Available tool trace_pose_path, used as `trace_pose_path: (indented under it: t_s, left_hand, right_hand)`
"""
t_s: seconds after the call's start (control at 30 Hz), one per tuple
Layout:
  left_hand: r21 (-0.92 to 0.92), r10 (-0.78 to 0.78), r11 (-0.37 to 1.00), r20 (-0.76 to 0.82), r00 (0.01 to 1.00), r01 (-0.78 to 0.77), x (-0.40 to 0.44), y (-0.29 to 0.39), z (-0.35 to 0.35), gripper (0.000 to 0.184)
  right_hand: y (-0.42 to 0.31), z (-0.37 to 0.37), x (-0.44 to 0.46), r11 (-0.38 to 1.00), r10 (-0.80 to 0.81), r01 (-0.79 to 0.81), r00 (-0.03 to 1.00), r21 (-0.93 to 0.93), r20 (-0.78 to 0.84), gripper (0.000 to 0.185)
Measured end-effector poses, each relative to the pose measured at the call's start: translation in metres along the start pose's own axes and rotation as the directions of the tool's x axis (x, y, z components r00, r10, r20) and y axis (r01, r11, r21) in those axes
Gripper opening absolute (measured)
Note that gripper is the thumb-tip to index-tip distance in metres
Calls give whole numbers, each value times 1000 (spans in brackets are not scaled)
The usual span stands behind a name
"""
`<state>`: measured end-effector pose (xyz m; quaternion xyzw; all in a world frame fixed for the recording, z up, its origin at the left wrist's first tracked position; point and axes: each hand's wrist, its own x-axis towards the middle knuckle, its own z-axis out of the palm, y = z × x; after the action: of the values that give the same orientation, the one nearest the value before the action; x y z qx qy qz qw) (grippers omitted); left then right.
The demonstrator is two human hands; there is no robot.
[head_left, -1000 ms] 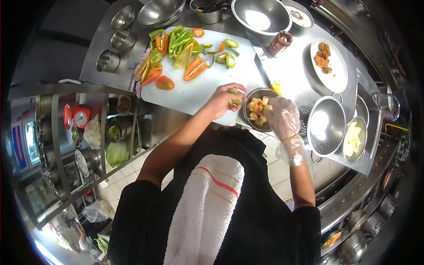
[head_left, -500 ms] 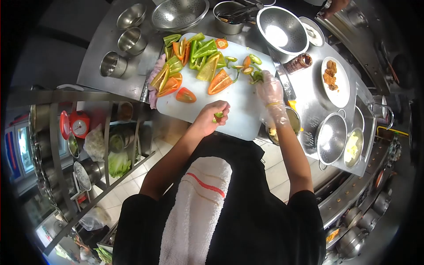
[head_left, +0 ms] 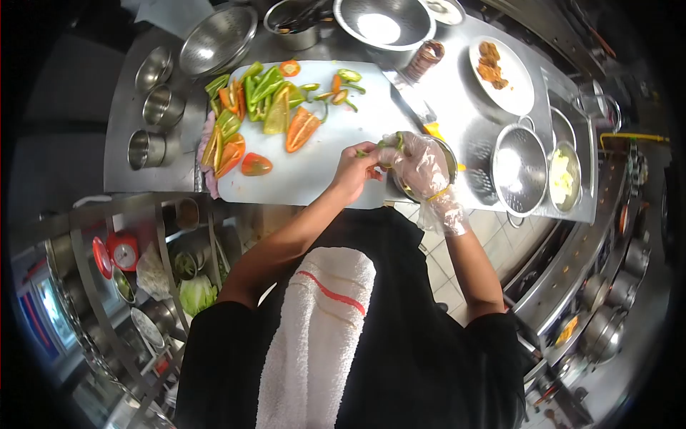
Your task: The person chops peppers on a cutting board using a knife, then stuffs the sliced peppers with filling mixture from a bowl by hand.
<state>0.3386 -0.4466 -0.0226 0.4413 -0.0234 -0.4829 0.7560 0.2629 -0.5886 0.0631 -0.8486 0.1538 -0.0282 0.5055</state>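
Observation:
My left hand (head_left: 351, 174) is closed around small green pepper pieces (head_left: 366, 149) above the right front of a white cutting board (head_left: 286, 187). Against its fingers, my right hand (head_left: 423, 168), in a clear plastic glove, is closed on green pepper scraps (head_left: 399, 141). Both hands meet beside a metal pot (head_left: 451, 159), partly covered by the glove. Green pepper pieces (head_left: 267, 86) and orange pepper pieces (head_left: 302, 130) lie at the board's left and middle. Several stems and small scraps (head_left: 340, 95) rest near its back right.
A yellow-handled knife (head_left: 434, 130) lies right of the board. Farther right are a plate of brown food (head_left: 493, 89), a colander (head_left: 516, 171) and a bowl of pale leaves (head_left: 562, 179). Steel cups (head_left: 146, 149) stand left; a large colander (head_left: 386, 21) sits behind.
My right hand has drawn back from the scraps at the board's right and taken some green ones. My left hand has moved up to meet it. The view has shifted rightward.

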Motion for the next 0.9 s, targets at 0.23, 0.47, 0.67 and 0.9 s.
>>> trace_pose_path:
  t_s: [0.23, 0.47, 0.67, 0.9]
  left_hand:
    - [-10, 216, 973, -301, 929, -230, 2, -38, 84, 18]
    - [24, 312, 938, -487, 816, -345, 8, -44, 132, 29]
    - [83, 406, 909, -394, 824, -408, 17, -50, 116, 33]
    - [-45, 275, 944, -435, 857, -326, 26, -52, 114, 35]
  right_hand:
    - [42, 14, -33, 935, 139, -24, 943, 354, -301, 22]
    - [36, -9, -50, 934, 71, 83, 910, 347, -408, 16]
    - [38, -19, -54, 814, 168, 66, 925, 577, -342, 15]
    - [47, -17, -45, 805, 136, 104, 926, 584, -352, 11]
